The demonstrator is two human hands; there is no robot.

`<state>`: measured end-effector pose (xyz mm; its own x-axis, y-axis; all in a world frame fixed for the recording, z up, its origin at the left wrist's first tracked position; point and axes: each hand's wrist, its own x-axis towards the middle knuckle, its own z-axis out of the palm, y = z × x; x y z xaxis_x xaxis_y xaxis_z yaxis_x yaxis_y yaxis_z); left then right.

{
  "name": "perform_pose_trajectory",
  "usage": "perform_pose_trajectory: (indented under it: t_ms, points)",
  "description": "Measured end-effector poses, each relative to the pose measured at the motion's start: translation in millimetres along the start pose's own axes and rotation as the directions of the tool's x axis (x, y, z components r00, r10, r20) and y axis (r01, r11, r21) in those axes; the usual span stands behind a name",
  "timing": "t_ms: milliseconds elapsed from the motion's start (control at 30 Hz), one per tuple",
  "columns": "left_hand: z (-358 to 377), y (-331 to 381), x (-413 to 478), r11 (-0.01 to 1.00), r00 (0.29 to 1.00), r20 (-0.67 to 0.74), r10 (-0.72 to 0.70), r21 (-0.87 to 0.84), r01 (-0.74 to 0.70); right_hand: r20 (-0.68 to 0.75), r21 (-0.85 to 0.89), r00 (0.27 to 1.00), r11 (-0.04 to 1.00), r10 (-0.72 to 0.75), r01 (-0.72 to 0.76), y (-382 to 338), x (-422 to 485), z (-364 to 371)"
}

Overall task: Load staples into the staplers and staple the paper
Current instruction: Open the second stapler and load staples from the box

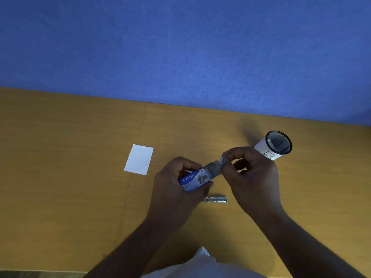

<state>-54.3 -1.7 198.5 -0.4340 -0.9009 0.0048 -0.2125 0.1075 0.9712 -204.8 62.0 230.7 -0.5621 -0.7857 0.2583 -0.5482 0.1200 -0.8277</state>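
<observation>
Back: plain blue fabric wall panel (180,47). Below it: tan wood-grain desk (60,177), filling the rest of the view. Both forearms in from the bottom edge, meeting mid-desk. Left hand (174,189) curled round a small blue cardboard staple box w/ white "kangaro" lettering (193,179), held just above the desk, fingers over the top, thumb underneath. Right hand (253,173) at the box's open end, thumb and forefinger pinching the grey end flap (221,160), other fingers loosely curled. Far right, partly behind the right hand: black wire-mesh pen cup wrapped in a white handwritten label (278,144), contents unclear. Left of the hands, well apart: white rectangular paper sheet (139,159), flat. Just below the box, btwn the wrists: short silver metal strip (214,200), lying left-right; staples or stapler part, can't tell. No stapler in view. Key relation: box long axis lower-left to upper-right, open end toward the right hand, so probably a pull along that axis to get staples out. Early stage, by the look.
</observation>
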Motion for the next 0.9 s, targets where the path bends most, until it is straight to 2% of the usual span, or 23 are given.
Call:
perform_pose_trajectory:
  t_ms: [33,133,200,333,433,667,800,900]
  points:
    - [0,1,0,1.000,1.000,0.003,0.001,-0.003,-0.001,0.005,-0.012,1.000,1.000,-0.026,0.026,0,0,-1]
    - [2,2,1,1.000,1.000,0.019,0.006,-0.027,-0.006,0.070,-0.198,0.966,0.946,-0.247,0.256,-3,-3,0]
    - [3,3,1,0.999,0.999,0.034,0.012,-0.047,-0.010,0.064,-0.230,0.951,0.923,-0.302,0.309,-1,-4,3]
    - [3,7,0,0.997,0.999,0.029,0.027,-0.072,-0.025,-0.010,-0.101,0.973,0.969,-0.230,0.227,-1,-3,4]
    - [2,8,2,0.998,0.999,0.023,0.026,-0.063,-0.024,-0.030,0.011,0.992,0.992,-0.123,0.124,-3,-2,6]
    - [0,8,3,1.000,1.000,0.015,-0.001,-0.023,0.001,0.064,0.133,0.996,0.989,0.061,-0.069,-5,5,0]
    - [-2,8,3,0.998,1.000,0.011,-0.027,-0.048,0.027,0.145,0.296,0.980,0.939,0.139,-0.176,-11,11,-6]
    - [-3,9,3,0.998,0.999,0.013,-0.030,-0.049,0.030,0.248,0.425,0.909,0.806,0.335,-0.413,-13,16,-14]
